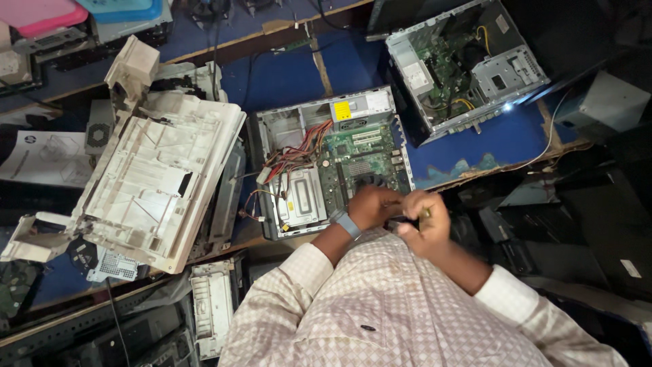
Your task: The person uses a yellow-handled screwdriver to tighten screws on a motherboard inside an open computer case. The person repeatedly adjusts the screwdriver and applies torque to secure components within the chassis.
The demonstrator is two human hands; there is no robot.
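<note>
Yellow label (343, 111) on grey computer case (272, 129)

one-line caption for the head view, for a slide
Both hands, left and right, hold a small part over an open computer case on a blue bench.

A blue-covered worktop (285, 78) with worn wooden edging fills the middle of the view, its covering torn and peeling near the right edge. A dirty white printer housing (159, 180) lies tilted on its left part, with loose plastic panels beside it. A second opened computer case (465, 64) stands at the upper right. Pink and teal trays (81, 12) sit at the top left. The surroundings below and to the right are dark, crowded with stacked grey equipment.
</note>
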